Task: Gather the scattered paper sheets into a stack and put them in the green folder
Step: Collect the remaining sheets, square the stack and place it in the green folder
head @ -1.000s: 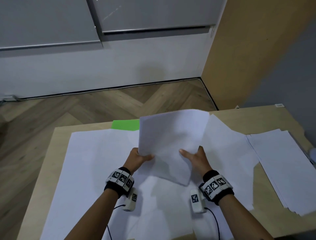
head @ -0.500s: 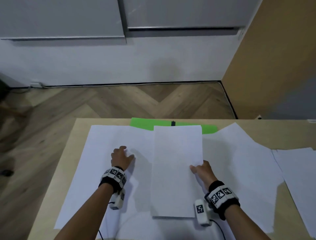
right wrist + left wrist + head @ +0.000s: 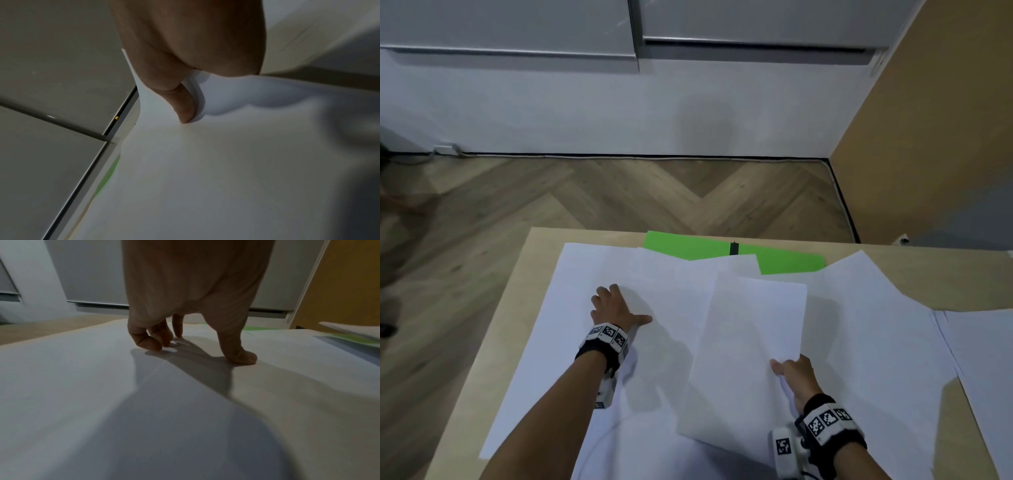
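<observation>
**White sheet carried off to the right**

White paper: the held sheet [image 3: 750,346], centred half a second ago, now sits pulled toward 4 o'clock, pinched at its right edge by the right hand [image 3: 796,378]. The left hand [image 3: 613,308] has slid outward, fingertips and thumb pressing a loose sheet [image 3: 585,274] flat, gripping nothing. Gathering seems barely begun. The green folder [image 3: 784,260] lies at 12 o'clock, partly covered, well beyond both hands.

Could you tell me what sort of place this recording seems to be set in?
Probably an office or study room. A light wooden table carries loose paper sheets and a green folder, with herringbone wood flooring and roller blinds on the far wall.
</observation>
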